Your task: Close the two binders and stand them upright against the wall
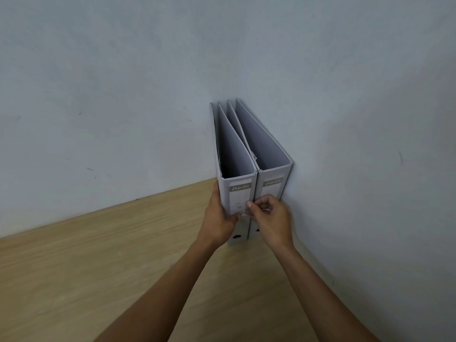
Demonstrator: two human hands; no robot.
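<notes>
Two grey lever-arch binders stand upright side by side in the corner, closed, spines facing me. The right binder (272, 183) rests against the right wall. The left binder (238, 191) touches it. My left hand (218, 218) wraps the left edge of the left binder's spine, thumb on the front. My right hand (267, 218) is at the seam between the two spines, fingers curled, thumb and fingertips pinching at the left binder's right edge. The lower parts of both spines are partly hidden behind my hands.
A light wooden tabletop (98, 267) stretches left and toward me. Pale blue-grey walls (123, 95) meet in a corner behind the binders, one at the back and one along the right side.
</notes>
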